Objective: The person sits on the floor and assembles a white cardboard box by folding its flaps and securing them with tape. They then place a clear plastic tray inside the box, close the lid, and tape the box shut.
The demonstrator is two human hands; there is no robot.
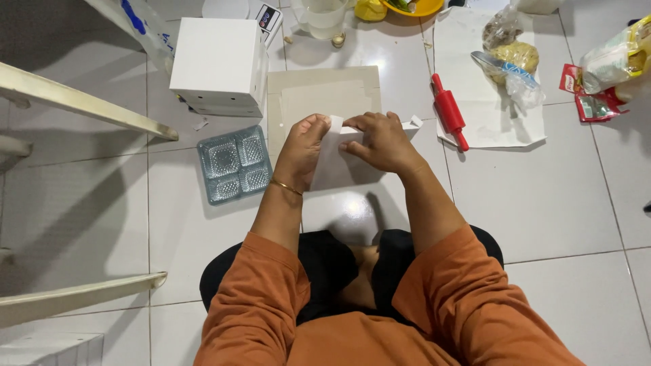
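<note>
Right, bottom of frame: person seated on the white tile floor (542,203), orange sleeves, knees apart, working between them.

Left hand (302,152) and right hand (383,142) sit at frame centre, both closed on a flat white cardboard blank (336,169). Fingers of each hand curl over its top edge, thumbs pinching a small flap there; grip looks tight, nothing else held. Probably held this way to crease the flap against the panel. Gold bangle on the left wrist.

Blank lies flat on the floor, partly over a second beige cardboard sheet (319,95). Its long axis runs roughly left-right in frame, slightly tilted; a tab pokes out past the right hand. The worked edge faces away from the person.

Left of centre: clear plastic four-cell tray (234,164), just beside the blank, within easy reach.

Further up, upper left: assembled white box (218,64), closed, upright.

Right of centre: red rolling pin (449,112) lying diagonal on the edge of a white paper sheet (488,125), dough in a plastic bag (512,64) on the same sheet. Far right: snack packets (610,74).

Top edge: clear measuring jug (324,17), yellow bowl (413,7).

Left edge: pale furniture legs (81,105).
</note>
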